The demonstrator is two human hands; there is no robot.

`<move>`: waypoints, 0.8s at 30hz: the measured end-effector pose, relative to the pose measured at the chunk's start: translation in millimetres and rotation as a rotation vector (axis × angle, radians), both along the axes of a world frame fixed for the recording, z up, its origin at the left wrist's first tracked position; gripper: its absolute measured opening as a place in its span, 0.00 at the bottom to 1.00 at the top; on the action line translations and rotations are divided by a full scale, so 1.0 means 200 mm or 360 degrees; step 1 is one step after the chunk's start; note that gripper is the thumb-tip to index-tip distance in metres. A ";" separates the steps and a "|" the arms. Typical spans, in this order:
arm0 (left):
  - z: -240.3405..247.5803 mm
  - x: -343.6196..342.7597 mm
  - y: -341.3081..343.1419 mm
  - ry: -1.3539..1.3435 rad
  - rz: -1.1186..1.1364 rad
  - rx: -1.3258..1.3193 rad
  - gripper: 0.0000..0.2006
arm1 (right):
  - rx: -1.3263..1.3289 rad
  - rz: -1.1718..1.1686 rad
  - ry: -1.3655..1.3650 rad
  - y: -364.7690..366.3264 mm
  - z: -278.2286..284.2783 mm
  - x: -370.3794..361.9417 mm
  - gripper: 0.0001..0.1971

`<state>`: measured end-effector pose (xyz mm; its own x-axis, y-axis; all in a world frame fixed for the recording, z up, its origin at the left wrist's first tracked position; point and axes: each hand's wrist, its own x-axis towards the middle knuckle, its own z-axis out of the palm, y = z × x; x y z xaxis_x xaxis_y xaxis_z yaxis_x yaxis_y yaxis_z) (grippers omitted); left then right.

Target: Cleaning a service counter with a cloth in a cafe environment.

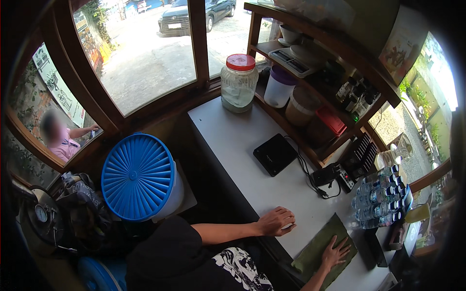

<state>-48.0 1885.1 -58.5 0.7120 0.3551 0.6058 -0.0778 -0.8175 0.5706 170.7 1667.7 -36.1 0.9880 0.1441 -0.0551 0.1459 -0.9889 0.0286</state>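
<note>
Green sheet [315, 247] already lies flat at the bench's [230, 143] front edge, right hand [334, 254] splayed over it. Left hand [275, 222] curled, contents unclear

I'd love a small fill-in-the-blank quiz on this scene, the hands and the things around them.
The person's right hand lies spread on a thin, flat sheet coloured ____.
The transparent, ribbed jar on the white counter has a ____ lid.
The flat, black, square box is nearer the ____ hand.

Missing words: green; red; left.
</note>
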 end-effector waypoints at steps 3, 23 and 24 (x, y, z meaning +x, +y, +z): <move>0.00 0.01 -0.02 0.0026 0.0009 0.0035 0.07 | -0.0027 -0.0128 0.0023 0.13 -0.02 -0.02 0.40; -0.01 -0.01 0.00 0.0152 0.0038 0.0042 0.06 | 0.0058 0.0173 0.0009 0.13 -0.03 -0.31 0.39; 0.00 -0.03 0.00 0.0162 0.0036 0.0050 0.06 | 0.0077 0.0378 0.0026 0.12 -0.01 -0.38 0.39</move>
